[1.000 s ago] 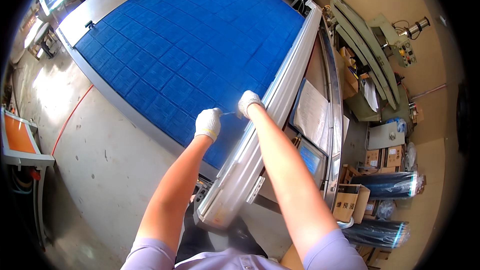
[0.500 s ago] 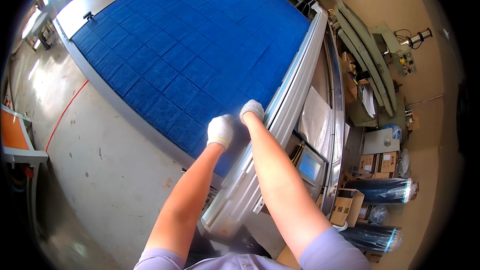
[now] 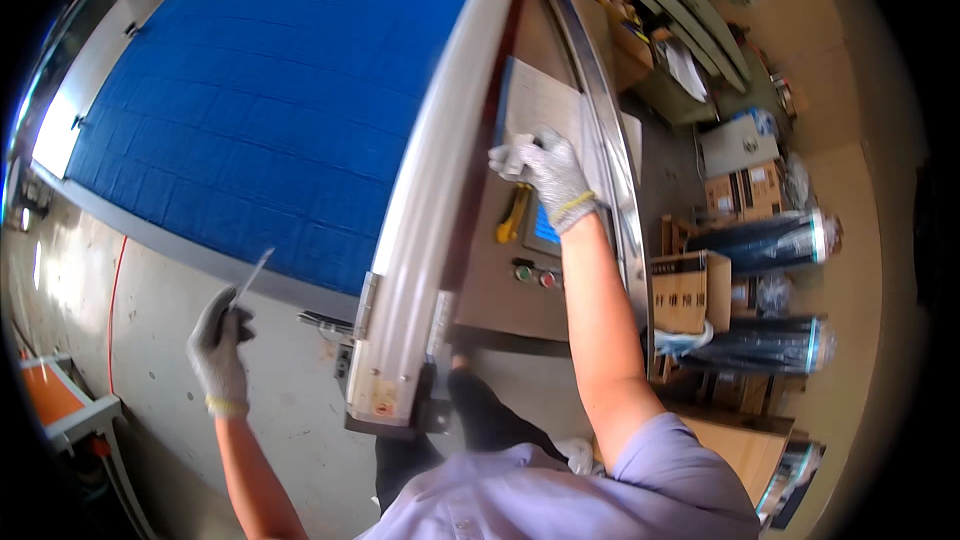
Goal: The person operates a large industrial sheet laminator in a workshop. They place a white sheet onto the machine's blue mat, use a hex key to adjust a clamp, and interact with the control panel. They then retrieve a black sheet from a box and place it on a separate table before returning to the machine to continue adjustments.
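My left hand [image 3: 220,350], in a grey-white knitted glove, is closed around a thin, pale, pointed strip [image 3: 254,276] whose kind I cannot make out. It is off the near edge of the large blue sheet [image 3: 290,90], over the floor. My gloved right hand [image 3: 550,172] has curled fingers above the brown side panel beyond the white rail [image 3: 428,170]. What lies in its fingers, if anything, is hidden. Just below that hand are a yellow-handled utility knife [image 3: 514,216] and a small blue screen [image 3: 546,226]. A printed paper sheet [image 3: 540,100] lies beyond it.
The rail runs along the blue-covered table's right side. Red and green buttons [image 3: 535,276] sit on the panel. Cardboard boxes [image 3: 690,290] and plastic-wrapped dark rolls [image 3: 755,345] stand at right. A red line [image 3: 116,310] crosses the floor at left.
Both hands have left the blue sheet beside the rail. The left went left and now shows a thin strip; the right crossed over to the side panel. The view has shifted right.
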Action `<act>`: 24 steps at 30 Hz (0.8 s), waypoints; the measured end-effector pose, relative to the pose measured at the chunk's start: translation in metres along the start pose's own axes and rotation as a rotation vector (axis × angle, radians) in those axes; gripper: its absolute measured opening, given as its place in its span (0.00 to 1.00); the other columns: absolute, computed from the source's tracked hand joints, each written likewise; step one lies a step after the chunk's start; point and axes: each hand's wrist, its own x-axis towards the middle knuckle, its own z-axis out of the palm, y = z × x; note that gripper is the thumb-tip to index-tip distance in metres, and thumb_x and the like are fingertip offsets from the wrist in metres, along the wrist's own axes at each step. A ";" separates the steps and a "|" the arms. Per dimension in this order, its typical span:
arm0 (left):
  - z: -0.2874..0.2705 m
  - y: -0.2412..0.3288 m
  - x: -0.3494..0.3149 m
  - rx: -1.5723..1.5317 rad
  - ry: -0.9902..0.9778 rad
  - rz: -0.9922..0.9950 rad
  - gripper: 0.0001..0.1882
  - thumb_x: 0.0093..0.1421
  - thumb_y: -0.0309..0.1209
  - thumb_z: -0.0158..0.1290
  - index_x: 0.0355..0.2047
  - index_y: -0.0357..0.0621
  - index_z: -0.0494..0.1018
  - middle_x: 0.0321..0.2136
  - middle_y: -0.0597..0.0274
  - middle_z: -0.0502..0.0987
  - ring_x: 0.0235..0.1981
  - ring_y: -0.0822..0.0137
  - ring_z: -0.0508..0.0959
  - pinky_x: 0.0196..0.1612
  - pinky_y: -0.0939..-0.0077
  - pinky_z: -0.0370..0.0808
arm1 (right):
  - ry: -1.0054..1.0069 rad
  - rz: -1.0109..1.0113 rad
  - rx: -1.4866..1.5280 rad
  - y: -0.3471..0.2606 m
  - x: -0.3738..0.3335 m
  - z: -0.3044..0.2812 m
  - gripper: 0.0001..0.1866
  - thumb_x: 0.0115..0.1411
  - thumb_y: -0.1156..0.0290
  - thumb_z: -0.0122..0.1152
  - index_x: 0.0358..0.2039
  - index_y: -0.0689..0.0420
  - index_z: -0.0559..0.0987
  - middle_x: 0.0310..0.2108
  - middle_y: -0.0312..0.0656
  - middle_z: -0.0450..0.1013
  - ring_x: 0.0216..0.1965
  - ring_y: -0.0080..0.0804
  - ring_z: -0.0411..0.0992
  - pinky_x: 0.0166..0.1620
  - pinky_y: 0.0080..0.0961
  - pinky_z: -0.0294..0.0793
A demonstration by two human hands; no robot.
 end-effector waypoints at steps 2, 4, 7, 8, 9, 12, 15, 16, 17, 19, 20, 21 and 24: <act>-0.005 0.017 -0.047 0.047 0.018 0.074 0.16 0.64 0.20 0.45 0.50 0.33 0.75 0.29 0.58 0.78 0.29 0.72 0.76 0.34 0.77 0.76 | 0.131 0.091 0.164 0.018 -0.037 -0.073 0.05 0.61 0.76 0.56 0.30 0.61 0.69 0.24 0.46 0.74 0.27 0.33 0.77 0.32 0.27 0.78; 0.014 0.044 -0.094 0.022 -0.004 0.059 0.16 0.63 0.17 0.44 0.49 0.32 0.75 0.29 0.57 0.78 0.29 0.71 0.77 0.34 0.76 0.77 | 0.145 0.126 0.230 0.055 -0.073 -0.146 0.04 0.61 0.75 0.58 0.32 0.59 0.71 0.24 0.42 0.73 0.26 0.31 0.75 0.32 0.29 0.79; 0.081 0.069 -0.157 -0.029 -0.130 -0.041 0.20 0.58 0.13 0.41 0.50 0.28 0.73 0.29 0.52 0.79 0.29 0.66 0.80 0.33 0.72 0.81 | 0.212 0.308 0.265 0.094 -0.132 -0.202 0.06 0.59 0.75 0.64 0.35 0.59 0.76 0.27 0.39 0.75 0.26 0.28 0.75 0.33 0.27 0.78; 0.118 0.076 -0.175 -0.064 -0.176 -0.121 0.20 0.57 0.12 0.42 0.50 0.28 0.73 0.30 0.51 0.79 0.29 0.65 0.81 0.32 0.72 0.81 | 0.214 0.375 0.231 0.103 -0.149 -0.211 0.06 0.58 0.75 0.64 0.36 0.58 0.77 0.29 0.39 0.77 0.27 0.28 0.76 0.33 0.26 0.78; 0.161 0.091 -0.187 -0.108 -0.274 -0.220 0.20 0.57 0.12 0.43 0.49 0.29 0.73 0.33 0.52 0.80 0.30 0.66 0.81 0.34 0.72 0.81 | 0.231 0.364 0.250 0.118 -0.165 -0.222 0.07 0.58 0.75 0.64 0.37 0.59 0.77 0.31 0.39 0.78 0.27 0.27 0.76 0.34 0.25 0.78; 0.279 0.029 -0.198 -0.265 -0.315 -0.357 0.17 0.63 0.19 0.44 0.51 0.32 0.73 0.30 0.61 0.78 0.29 0.72 0.77 0.34 0.79 0.77 | 0.269 0.349 0.204 0.133 -0.201 -0.231 0.14 0.54 0.81 0.64 0.42 0.61 0.77 0.35 0.39 0.79 0.33 0.27 0.76 0.39 0.24 0.78; 0.359 -0.068 -0.181 -0.401 -0.012 -0.496 0.16 0.65 0.24 0.47 0.52 0.33 0.72 0.29 0.58 0.79 0.25 0.70 0.78 0.29 0.78 0.75 | 0.227 0.300 0.121 0.132 -0.226 -0.249 0.15 0.59 0.82 0.58 0.48 0.63 0.74 0.31 0.41 0.75 0.31 0.30 0.78 0.38 0.27 0.81; 0.373 -0.089 -0.176 -0.385 0.006 -0.474 0.16 0.65 0.25 0.47 0.52 0.33 0.72 0.30 0.57 0.79 0.25 0.70 0.78 0.29 0.77 0.75 | 0.230 0.350 0.152 0.132 -0.231 -0.258 0.15 0.59 0.82 0.58 0.47 0.63 0.74 0.31 0.42 0.75 0.31 0.30 0.78 0.38 0.27 0.81; 0.385 -0.101 -0.170 -0.369 0.022 -0.454 0.16 0.65 0.25 0.47 0.52 0.34 0.72 0.30 0.56 0.79 0.25 0.70 0.78 0.29 0.77 0.75 | 0.235 0.402 0.182 0.133 -0.237 -0.268 0.14 0.60 0.81 0.58 0.47 0.63 0.74 0.31 0.42 0.76 0.30 0.30 0.78 0.38 0.27 0.81; 0.395 -0.119 -0.163 -0.296 -0.028 -0.405 0.16 0.65 0.29 0.49 0.51 0.36 0.73 0.31 0.52 0.81 0.28 0.64 0.81 0.33 0.72 0.77 | 0.258 0.442 0.230 0.135 -0.249 -0.283 0.09 0.62 0.79 0.56 0.43 0.62 0.75 0.29 0.42 0.76 0.29 0.28 0.77 0.36 0.25 0.81; 0.392 -0.125 -0.156 -0.063 -0.064 -0.315 0.16 0.65 0.31 0.49 0.51 0.37 0.73 0.32 0.51 0.81 0.30 0.61 0.81 0.35 0.69 0.78 | 0.241 0.442 0.226 0.135 -0.251 -0.292 0.07 0.62 0.78 0.56 0.42 0.62 0.75 0.28 0.41 0.76 0.28 0.27 0.77 0.35 0.24 0.80; 0.385 -0.130 -0.149 0.170 -0.096 -0.223 0.17 0.64 0.33 0.50 0.50 0.38 0.74 0.32 0.51 0.81 0.32 0.58 0.81 0.38 0.67 0.78 | 0.222 0.443 0.221 0.133 -0.252 -0.299 0.06 0.63 0.77 0.56 0.41 0.61 0.75 0.27 0.40 0.76 0.28 0.27 0.77 0.34 0.23 0.79; 0.399 -0.074 -0.158 0.897 -0.087 0.005 0.17 0.62 0.40 0.52 0.46 0.43 0.77 0.42 0.48 0.79 0.44 0.47 0.78 0.48 0.57 0.74 | 0.221 0.424 0.212 0.129 -0.253 -0.319 0.04 0.64 0.74 0.55 0.37 0.59 0.76 0.23 0.36 0.74 0.24 0.22 0.74 0.30 0.19 0.75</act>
